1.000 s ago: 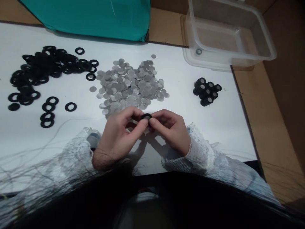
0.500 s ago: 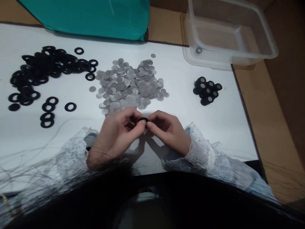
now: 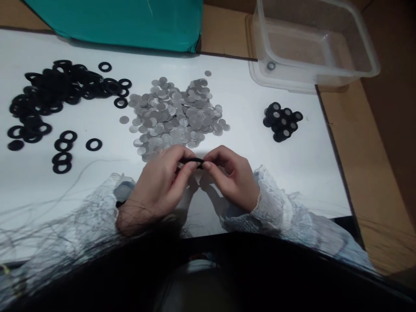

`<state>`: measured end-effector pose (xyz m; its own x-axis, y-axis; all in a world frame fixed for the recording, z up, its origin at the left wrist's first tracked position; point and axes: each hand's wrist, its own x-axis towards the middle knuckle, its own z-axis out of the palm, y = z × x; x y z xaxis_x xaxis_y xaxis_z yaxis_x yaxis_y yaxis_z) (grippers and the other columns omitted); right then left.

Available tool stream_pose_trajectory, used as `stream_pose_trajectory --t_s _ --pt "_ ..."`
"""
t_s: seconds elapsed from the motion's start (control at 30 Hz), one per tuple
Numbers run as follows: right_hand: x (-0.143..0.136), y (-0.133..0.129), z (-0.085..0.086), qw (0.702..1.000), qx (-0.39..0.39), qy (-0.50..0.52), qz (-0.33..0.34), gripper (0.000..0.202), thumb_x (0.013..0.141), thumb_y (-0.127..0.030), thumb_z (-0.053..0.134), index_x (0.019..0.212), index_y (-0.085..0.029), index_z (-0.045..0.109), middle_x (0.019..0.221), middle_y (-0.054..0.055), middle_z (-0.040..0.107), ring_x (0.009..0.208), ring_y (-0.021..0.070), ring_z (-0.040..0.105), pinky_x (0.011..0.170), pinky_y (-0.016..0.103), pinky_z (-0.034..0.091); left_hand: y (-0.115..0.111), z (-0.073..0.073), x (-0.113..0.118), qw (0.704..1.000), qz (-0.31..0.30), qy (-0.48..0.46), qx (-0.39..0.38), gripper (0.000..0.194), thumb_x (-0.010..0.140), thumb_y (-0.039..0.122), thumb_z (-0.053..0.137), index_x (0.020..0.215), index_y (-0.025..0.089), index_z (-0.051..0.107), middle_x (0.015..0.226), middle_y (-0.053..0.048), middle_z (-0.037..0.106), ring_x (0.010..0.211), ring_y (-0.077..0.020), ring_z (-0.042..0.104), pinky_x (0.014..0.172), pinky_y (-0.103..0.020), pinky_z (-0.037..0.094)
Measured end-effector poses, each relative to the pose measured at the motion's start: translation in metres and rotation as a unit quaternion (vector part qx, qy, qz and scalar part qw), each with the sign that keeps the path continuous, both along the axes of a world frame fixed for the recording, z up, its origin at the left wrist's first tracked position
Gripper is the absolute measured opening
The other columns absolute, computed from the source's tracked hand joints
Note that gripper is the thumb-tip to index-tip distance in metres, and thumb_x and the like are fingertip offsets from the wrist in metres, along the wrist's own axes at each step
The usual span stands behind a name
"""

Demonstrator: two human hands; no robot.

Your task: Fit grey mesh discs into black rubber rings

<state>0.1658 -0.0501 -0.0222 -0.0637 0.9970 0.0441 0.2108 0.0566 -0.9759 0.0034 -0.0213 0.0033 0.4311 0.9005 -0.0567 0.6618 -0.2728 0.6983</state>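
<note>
L hand (image 3: 154, 184), R hand (image 3: 234, 177) pinch blk ring (image 3: 196, 160), more edge-on vs prev.

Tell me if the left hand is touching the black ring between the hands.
Touching: the head view shows the left hand pinching the black ring between thumb and fingers.

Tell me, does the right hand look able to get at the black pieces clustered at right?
Probably yes: nothing visible blocks the white tabletop between the right hand and the clustered black pieces, though it's occupied pinching a black ring with the left hand.
</note>
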Motion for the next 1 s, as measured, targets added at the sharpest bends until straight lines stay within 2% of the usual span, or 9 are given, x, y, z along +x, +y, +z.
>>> stream_pose_trajectory --t_s 0.2,0.37,0.47,0.63,0.8,1.0 --pt "0.0 -0.001 0.0 0.998 -0.041 0.042 -0.002 0.015 0.081 -0.03 0.064 0.073 -0.018 0.059 0.067 -0.002 0.065 0.062 0.0101 0.06 0.061 0.025 0.047 0.0 0.0 -0.002 0.999 0.002 -0.019 -0.027 0.016 0.084 0.033 0.046 0.082 0.02 0.056 0.074 -0.001 0.062 0.066 -0.0168 0.057 0.063 -0.028 0.043" --pt "0.001 0.003 0.001 0.991 -0.082 0.104 -0.003 0.019 0.079 -0.034 0.067 0.072 -0.018 0.06 0.066 -0.001 0.065 0.062 0.0101 0.061 0.061 0.025 0.05 0.001 0.004 0.0 0.986 0.036 -0.114 -0.117 0.013 0.08 0.033 0.055 0.08 0.021 0.058 0.071 0.0 0.062 0.062 -0.0153 0.057 0.056 -0.026 0.045" --pt "-0.001 0.004 0.0 0.99 -0.073 0.121 -0.028 0.017 0.08 -0.034 0.066 0.077 -0.019 0.06 0.07 -0.001 0.066 0.066 0.0106 0.062 0.064 0.026 0.052 0.0 0.004 0.003 0.968 0.062 -0.172 -0.172 0.015 0.079 0.033 0.058 0.086 0.02 0.058 0.075 0.0 0.062 0.064 -0.015 0.059 0.057 -0.026 0.05" --pt "-0.009 -0.002 -0.003 0.99 -0.007 0.135 -0.047 0.013 0.08 -0.023 0.064 0.092 -0.023 0.057 0.079 -0.002 0.066 0.073 0.0117 0.064 0.07 0.028 0.054 -0.003 0.002 0.009 0.967 0.094 -0.171 -0.166 0.013 0.082 0.032 0.054 0.083 0.019 0.054 0.068 0.001 0.059 0.06 -0.0134 0.058 0.058 -0.025 0.049" --pt "-0.009 -0.005 -0.004 0.996 0.014 0.081 -0.044 0.009 0.083 -0.021 0.061 0.091 -0.023 0.065 0.089 0.001 0.071 0.085 0.0152 0.066 0.081 0.033 0.055 -0.004 0.001 0.008 0.981 0.057 -0.136 -0.128 0.012 0.085 0.031 0.045 0.085 0.02 0.05 0.069 0.001 0.054 0.06 -0.0149 0.056 0.056 -0.027 0.045" --pt "0.001 0.0 0.001 0.998 -0.013 0.056 0.023 0.012 0.084 -0.018 0.059 0.09 -0.02 0.07 0.095 0.004 0.073 0.092 0.0174 0.068 0.085 0.034 0.055 0.003 0.0 0.001 0.987 -0.017 -0.052 -0.153 0.017 0.085 0.036 0.042 0.082 0.022 0.05 0.063 0.001 0.053 0.059 -0.0174 0.054 0.054 -0.029 0.042"
